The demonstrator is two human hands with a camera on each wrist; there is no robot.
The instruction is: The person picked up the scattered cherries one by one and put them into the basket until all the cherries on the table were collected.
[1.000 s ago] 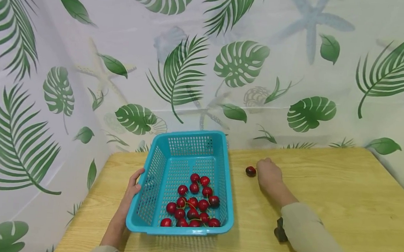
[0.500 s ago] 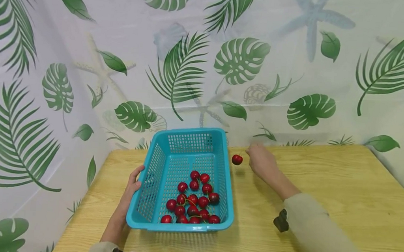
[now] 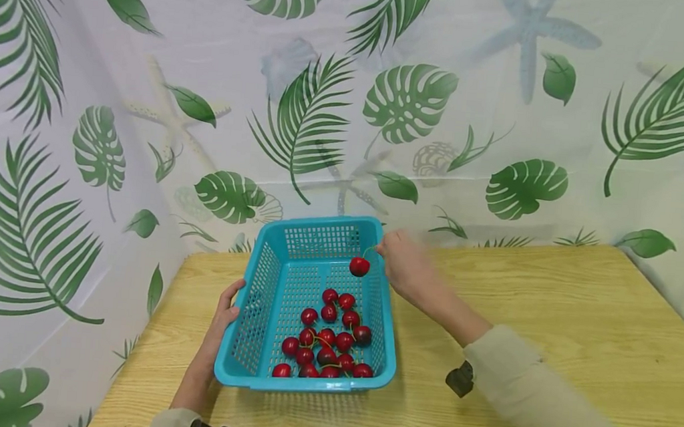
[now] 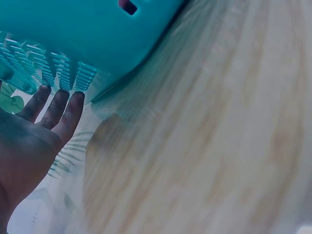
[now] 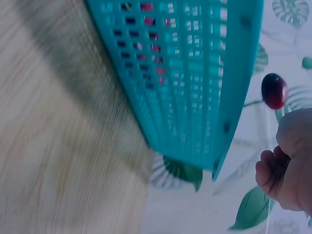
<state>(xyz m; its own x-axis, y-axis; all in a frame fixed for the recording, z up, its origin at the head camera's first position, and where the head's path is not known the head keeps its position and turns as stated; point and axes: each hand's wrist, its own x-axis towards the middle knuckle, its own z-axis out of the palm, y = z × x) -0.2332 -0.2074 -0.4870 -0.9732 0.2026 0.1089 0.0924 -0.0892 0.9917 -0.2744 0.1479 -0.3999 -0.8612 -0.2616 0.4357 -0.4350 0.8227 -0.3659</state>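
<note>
By its green stem, a dark red cherry [image 3: 359, 266] hangs from my right hand [image 3: 412, 273], which pinches the stem over the right rim of the blue plastic basket [image 3: 389, 338]. The right wrist view has the cherry [image 5: 274, 91] beyond the basket's rim, with the curled fingers of my right hand [image 5: 292, 163] close by. Several cherries [image 3: 327, 340] with stems lie inside the basket, mostly in its near right part. My left hand [image 3: 221, 321] rests against the basket's left side. In the left wrist view its straight fingers [image 4: 57, 107] touch the perforated wall.
The basket stands on a light wood-grain table [image 3: 549, 337]. A white cloth [image 3: 462, 136] printed with green leaves hangs behind the table and along its left side. A small black device is strapped at each wrist.
My right hand has lifted the cherry off the table and carried it left, over the basket's right rim. The left hand and the basket stay in place.
</note>
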